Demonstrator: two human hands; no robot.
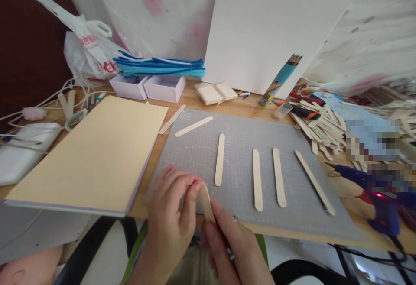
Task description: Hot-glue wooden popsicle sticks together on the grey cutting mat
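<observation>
Both hands hold one wooden craft stick [205, 202] at the near edge of the grey cutting mat [292, 220]. My left hand [169, 215] pinches the stick's upper end with fingers closed. My right hand [234, 246] grips its lower part from below. Several more craft sticks lie flat on the mat: one upright [220, 159], a pair side by side [257, 179] [279, 176], and a slanted one [314, 182] to the right. Two others [193, 126] [172, 119] lie near the mat's far left corner.
A cream board [94, 155] lies left of the mat. A blue glue gun [380, 198] rests at the right edge, behind it a heap of sticks [320, 124]. White boxes [146, 86], blue pipe cleaners [159, 66], a coloured pencil tube [279, 79] and a white panel [266, 29] stand at the back.
</observation>
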